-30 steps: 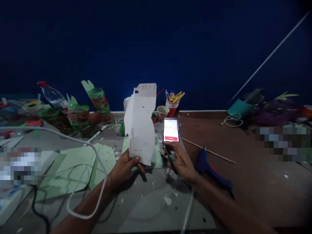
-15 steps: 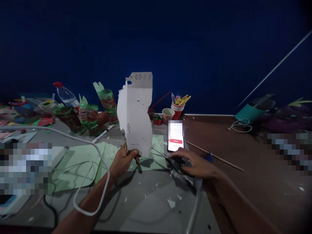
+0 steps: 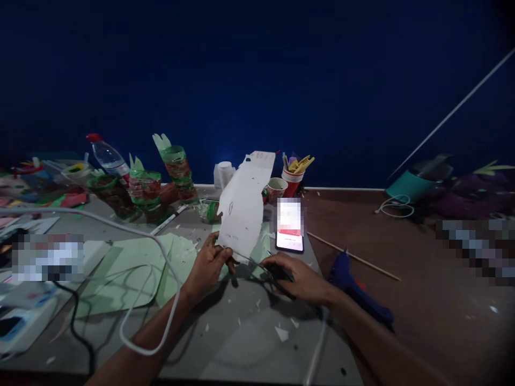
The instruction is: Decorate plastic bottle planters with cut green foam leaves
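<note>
My left hand (image 3: 210,262) pinches the lower edge of a white sheet of card (image 3: 244,206), which stands up from the fingers and leans to the right. Its edges are cut unevenly, and a few pencil marks show on it. In my right hand (image 3: 300,276) is a pair of dark-handled scissors (image 3: 261,266); the blades reach left to the card's bottom edge, close to my left fingertips. A lit phone (image 3: 289,244) lies just beyond my right hand. Green paper sheets (image 3: 124,273) lie left of my left hand and partly beneath the card.
Green-and-brown wrapped cups (image 3: 145,198) and a plastic bottle (image 3: 108,158) stand back left. A red cup of tools (image 3: 292,182) stands behind the phone. A blue glue gun (image 3: 354,292) and a wooden stick (image 3: 362,261) lie right. A white cable (image 3: 177,279) loops across my left forearm.
The card has tipped over to the right and lower. My right hand has moved left, bringing the scissor blades to the card's bottom edge. The glue gun now shows beside my right forearm.
</note>
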Available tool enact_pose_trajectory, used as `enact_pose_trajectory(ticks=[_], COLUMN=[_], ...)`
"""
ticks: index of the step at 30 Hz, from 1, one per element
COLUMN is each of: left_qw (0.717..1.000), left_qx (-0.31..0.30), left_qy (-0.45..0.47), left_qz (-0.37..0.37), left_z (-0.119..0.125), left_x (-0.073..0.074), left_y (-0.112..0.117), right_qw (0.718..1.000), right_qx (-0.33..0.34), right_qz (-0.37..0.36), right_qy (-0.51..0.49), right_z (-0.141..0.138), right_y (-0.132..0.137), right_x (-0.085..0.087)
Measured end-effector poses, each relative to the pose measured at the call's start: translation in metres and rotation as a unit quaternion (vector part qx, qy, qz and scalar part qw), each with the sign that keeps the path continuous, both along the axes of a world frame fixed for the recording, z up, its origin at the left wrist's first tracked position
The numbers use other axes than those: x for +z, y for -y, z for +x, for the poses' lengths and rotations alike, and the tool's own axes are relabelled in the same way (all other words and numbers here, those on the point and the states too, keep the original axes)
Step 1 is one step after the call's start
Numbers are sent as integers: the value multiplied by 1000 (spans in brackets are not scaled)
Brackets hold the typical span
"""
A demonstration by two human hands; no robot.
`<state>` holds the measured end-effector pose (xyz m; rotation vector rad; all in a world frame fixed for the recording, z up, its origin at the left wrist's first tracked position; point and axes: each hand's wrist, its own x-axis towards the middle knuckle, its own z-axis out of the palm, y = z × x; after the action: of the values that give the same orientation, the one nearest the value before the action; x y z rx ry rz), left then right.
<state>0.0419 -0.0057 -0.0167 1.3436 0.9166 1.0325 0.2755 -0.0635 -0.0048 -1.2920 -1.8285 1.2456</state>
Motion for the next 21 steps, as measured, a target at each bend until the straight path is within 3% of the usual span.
enact_pose_trajectory(ticks=[7,11,15,21], left_qw=[999,997,995,997], left_qx=[-36,-70,-81,-71], left_qy=[-22,40,60,6], left_qz=[28,15,-1,14], left_z=[1,1,1,-3], left_x=[0,-4,-5,-7], left_y=[3,3,3,1], right_qw=[996,992,992,991], right_qx=[4,5,7,43], right_qz=[-66,-85,-77,-64], right_qy=[-65,-95,-104,-111], right_z=[-8,-10,-7,-6], right_y=[0,0,-1,0], right_x=[-3,-9,-14,-14])
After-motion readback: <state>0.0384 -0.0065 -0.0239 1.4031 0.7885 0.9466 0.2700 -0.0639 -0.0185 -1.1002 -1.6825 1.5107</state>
